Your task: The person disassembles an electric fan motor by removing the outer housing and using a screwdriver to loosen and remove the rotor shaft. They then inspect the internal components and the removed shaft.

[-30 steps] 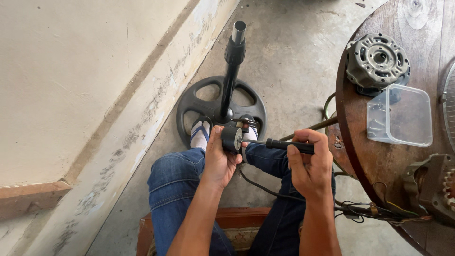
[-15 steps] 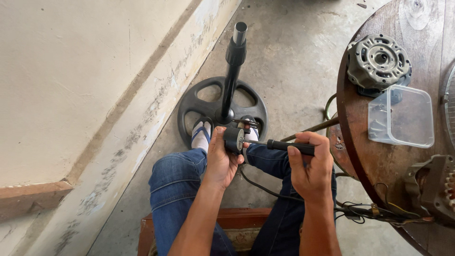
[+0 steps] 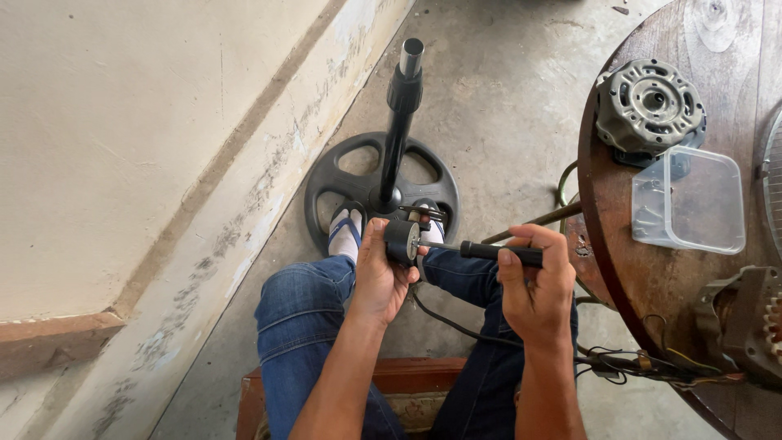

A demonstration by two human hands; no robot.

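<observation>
The left hand (image 3: 381, 273) has its grip clamped around a small black cylindrical part with a silver end face (image 3: 401, 241), held over the knees, just this side of the round black fan-stand base (image 3: 334, 175). The right hand (image 3: 533, 281), grip closed on a black-handled screwdriver (image 3: 489, 252), lies to the part's right; the screwdriver's long axis runs level, tip meeting the silver face.

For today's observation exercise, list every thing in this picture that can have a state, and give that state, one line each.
Left hand: closed around a small black part.
Right hand: gripping a screwdriver, tip at the part.
Fan stand: upright on the floor, no head on top.
Motor housing: lying detached on the table.
Plastic tub: open, no lid.
Cable: loose, trailing between the knees.
</observation>
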